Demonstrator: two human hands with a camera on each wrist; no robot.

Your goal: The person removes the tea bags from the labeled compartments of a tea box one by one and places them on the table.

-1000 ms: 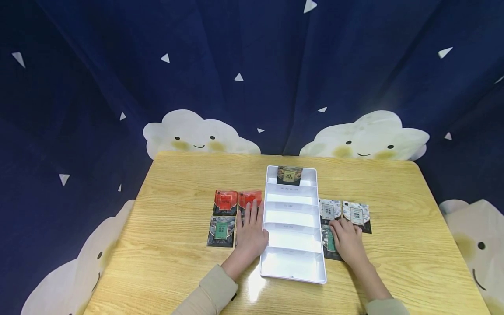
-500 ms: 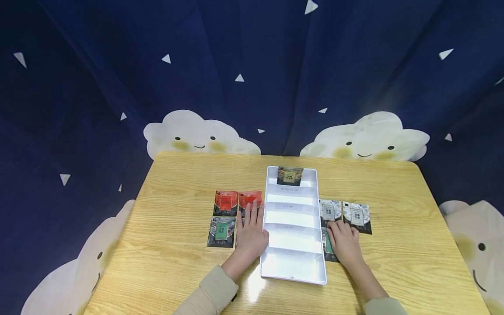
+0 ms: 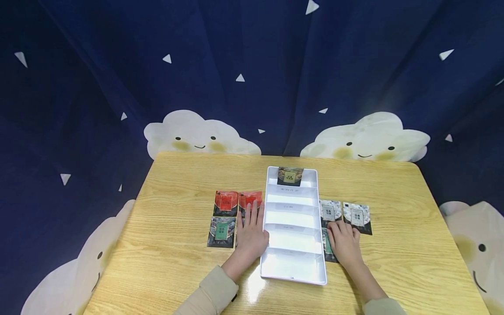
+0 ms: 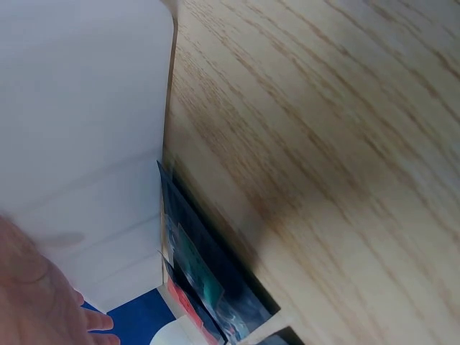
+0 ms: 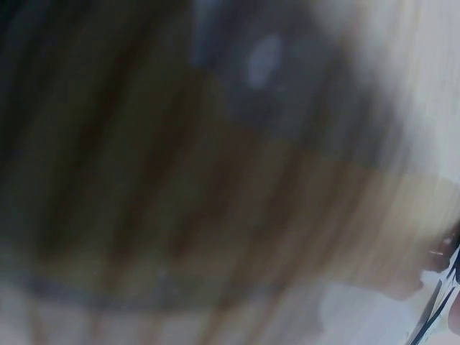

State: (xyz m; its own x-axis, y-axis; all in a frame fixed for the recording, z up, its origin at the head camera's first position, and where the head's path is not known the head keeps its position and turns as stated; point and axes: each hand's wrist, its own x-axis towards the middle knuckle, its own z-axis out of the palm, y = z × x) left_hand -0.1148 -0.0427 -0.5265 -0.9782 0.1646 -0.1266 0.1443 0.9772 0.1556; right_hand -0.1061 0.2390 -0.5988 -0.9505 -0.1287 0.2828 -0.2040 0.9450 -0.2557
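A white divided tray lies lengthwise on the wooden table, with a dark sachet with a gold label in its far compartment. My left hand lies with straight, spread fingers beside the tray's left wall, covering part of a red sachet and most of another sachet below it. In the left wrist view the hand overlaps the tray's side. My right hand rests with relaxed, bent fingers on a green-labelled sachet against the tray's right side. The right wrist view is mostly blurred.
Left of the left hand lie another red sachet and a green-labelled sachet. Two white-topped sachets, one by the tray and one farther right, lie beyond the right hand. A dark blue curtain hangs behind the table.
My right hand has shifted slightly left and toward me over the green-labelled sachet, which shows less of itself. The left hand and the tray stay put.
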